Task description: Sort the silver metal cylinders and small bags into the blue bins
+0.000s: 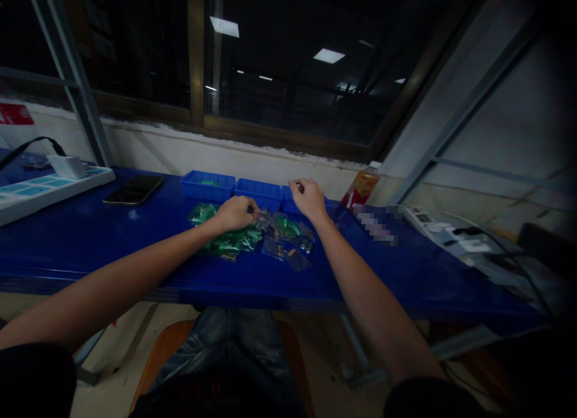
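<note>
My left hand [235, 214] is closed over a pile of small green-filled plastic bags [232, 242]. Its fingertips pinch together, and what they hold, if anything, is too small to make out. Above the right blue bin [291, 200] is my right hand [309, 198], its fingers curled closed; I cannot make out what is in them. Between the hands lie clear plastic bags [273, 247] with small metal parts. One little bag [297, 260] with brass-coloured pieces lies nearest the table's front edge. Small silvery parts [306, 246] sit beside it.
A middle blue bin [259, 194] and a left blue bin [208, 185] with something green inside line the back. On the blue table [148, 241] lie a phone [133, 190] and a white power strip [54, 187]. An orange-red box [362, 188] stands back right.
</note>
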`<move>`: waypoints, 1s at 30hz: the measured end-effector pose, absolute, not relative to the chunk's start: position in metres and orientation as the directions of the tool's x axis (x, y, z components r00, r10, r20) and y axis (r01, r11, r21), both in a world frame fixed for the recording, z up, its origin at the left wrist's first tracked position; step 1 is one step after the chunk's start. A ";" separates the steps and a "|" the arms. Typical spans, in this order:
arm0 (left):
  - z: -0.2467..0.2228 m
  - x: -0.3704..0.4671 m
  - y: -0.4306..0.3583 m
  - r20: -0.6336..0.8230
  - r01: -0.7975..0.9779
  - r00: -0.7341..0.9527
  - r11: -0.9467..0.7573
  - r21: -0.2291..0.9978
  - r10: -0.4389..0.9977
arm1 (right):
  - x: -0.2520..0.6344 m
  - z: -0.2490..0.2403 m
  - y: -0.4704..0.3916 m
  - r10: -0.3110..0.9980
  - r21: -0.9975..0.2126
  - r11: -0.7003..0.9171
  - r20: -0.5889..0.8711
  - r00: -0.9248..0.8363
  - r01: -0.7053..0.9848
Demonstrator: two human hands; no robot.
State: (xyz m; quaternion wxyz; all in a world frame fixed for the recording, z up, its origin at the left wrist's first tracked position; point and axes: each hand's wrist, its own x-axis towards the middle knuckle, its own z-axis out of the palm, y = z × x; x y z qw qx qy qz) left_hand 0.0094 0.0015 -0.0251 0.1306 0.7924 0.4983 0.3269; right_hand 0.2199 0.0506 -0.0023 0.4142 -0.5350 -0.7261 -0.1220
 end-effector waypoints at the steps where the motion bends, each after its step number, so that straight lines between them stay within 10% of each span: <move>1: -0.022 0.005 0.004 0.393 0.690 0.255 -0.451 0.566 0.884 | 0.214 -0.001 0.047 0.675 -0.285 0.447 0.729 -0.111 0.848; 15: -0.009 -0.013 0.013 0.486 0.413 0.176 -0.513 0.753 0.856 | 0.159 -0.013 0.026 0.770 -0.645 0.637 0.504 -0.392 0.422; 23: 0.003 -0.010 0.001 0.088 0.314 0.085 -0.111 0.943 0.992 | 0.169 -0.002 0.014 0.512 -0.106 0.711 0.755 -0.408 0.695; 30: 0.003 -0.009 0.001 0.192 0.234 0.120 -0.216 0.948 0.974 | 0.165 -0.001 0.008 0.479 0.040 0.731 0.681 -0.554 0.682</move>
